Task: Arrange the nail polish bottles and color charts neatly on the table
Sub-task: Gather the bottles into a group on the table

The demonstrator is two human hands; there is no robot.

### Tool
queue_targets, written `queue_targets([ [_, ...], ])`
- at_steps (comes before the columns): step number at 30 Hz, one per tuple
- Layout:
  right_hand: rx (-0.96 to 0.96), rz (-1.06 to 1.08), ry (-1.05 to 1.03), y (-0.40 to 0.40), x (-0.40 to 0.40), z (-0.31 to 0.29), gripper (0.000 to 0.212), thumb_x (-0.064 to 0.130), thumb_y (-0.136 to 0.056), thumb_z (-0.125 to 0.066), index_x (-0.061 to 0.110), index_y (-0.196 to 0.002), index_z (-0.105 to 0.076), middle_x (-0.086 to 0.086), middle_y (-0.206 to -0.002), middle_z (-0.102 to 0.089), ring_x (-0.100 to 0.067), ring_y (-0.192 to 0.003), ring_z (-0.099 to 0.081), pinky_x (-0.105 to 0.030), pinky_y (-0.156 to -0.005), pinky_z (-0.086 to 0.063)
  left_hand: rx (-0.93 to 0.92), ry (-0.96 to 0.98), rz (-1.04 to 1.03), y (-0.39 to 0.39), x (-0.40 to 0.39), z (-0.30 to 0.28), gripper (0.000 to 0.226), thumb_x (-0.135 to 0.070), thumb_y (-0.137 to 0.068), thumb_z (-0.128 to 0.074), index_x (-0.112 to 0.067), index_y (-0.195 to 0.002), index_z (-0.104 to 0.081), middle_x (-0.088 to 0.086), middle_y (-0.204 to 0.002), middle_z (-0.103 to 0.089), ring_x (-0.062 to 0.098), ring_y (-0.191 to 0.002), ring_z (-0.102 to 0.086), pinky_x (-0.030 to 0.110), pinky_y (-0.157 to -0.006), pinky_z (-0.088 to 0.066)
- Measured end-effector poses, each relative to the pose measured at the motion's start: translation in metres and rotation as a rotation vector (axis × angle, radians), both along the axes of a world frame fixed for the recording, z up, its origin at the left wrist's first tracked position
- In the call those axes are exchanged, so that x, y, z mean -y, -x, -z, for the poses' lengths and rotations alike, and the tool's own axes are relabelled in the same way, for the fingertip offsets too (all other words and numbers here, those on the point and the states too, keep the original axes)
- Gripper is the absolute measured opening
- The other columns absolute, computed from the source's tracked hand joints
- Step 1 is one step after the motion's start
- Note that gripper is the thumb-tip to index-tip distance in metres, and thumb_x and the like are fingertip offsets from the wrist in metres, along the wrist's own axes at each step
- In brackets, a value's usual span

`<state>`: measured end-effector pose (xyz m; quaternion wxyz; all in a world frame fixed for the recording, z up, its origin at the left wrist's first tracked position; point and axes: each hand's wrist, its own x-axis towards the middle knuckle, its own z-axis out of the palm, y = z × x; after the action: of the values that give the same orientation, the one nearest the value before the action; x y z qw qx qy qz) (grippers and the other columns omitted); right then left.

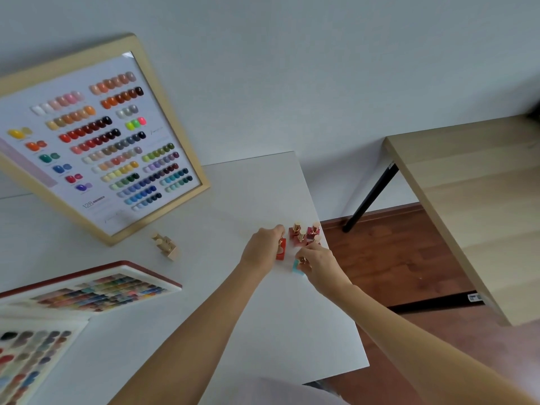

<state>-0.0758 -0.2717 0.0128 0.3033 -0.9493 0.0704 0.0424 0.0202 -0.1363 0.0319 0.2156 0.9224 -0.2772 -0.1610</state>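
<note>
White table (204, 302), far right corner: a red bottle (281, 252) is gripped by the left hand (260, 248); a teal bottle (298, 266) is pinched by the right hand (317, 266). Four red-pink bottles (304, 233) are clustered just beyond. A framed colour chart (99, 135) is propped at left.

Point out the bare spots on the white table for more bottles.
Bare: the stretch between the framed chart and the left hand, and the near part in front of the arms. Crowded: the red bottles at the far right edge.
</note>
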Motion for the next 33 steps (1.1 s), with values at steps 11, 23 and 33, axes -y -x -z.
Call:
queue_targets([
  [11, -0.070, -0.063, 0.016, 0.003, 0.006, -0.008, 0.038, 0.031, -0.079, -0.072, 0.023, -0.114, -0.060, 0.001, -0.125, -0.054, -0.018, -0.105, -0.057, -0.028, -0.089, -0.050, 0.050, -0.027, 0.019, 0.003, -0.001, 0.007, 0.051, -0.009, -0.088, -0.063, -0.017, -0.133, -0.042, 0.011, -0.113, -0.065, 0.026, -0.102, -0.064, 0.035, -0.088, -0.055],
  [23, 0.212, -0.088, -0.016, -0.039, -0.009, -0.052, 0.025, 0.031, -0.093, -0.053, 0.015, -0.109, -0.065, -0.001, -0.109, -0.062, -0.017, -0.078, -0.064, -0.035, -0.073, -0.055, 0.203, 0.407, -0.435, 0.010, -0.061, 0.008, 0.046, -0.006, -0.085, -0.066, -0.015, -0.128, -0.051, 0.007, -0.119, -0.059, 0.016, -0.108, -0.060, 0.018, -0.089, -0.048],
  [33, 0.238, -0.356, -0.046, -0.140, -0.091, -0.056, 0.019, 0.014, -0.094, -0.052, 0.010, -0.105, -0.067, -0.008, -0.100, -0.066, -0.023, -0.081, -0.064, -0.034, -0.077, -0.053, 0.292, 0.564, -1.052, -0.013, -0.105, 0.022, 0.060, 0.002, -0.088, -0.056, 0.004, -0.140, -0.027, 0.026, -0.145, -0.030, 0.037, -0.135, -0.034, 0.051, -0.109, -0.038],
])
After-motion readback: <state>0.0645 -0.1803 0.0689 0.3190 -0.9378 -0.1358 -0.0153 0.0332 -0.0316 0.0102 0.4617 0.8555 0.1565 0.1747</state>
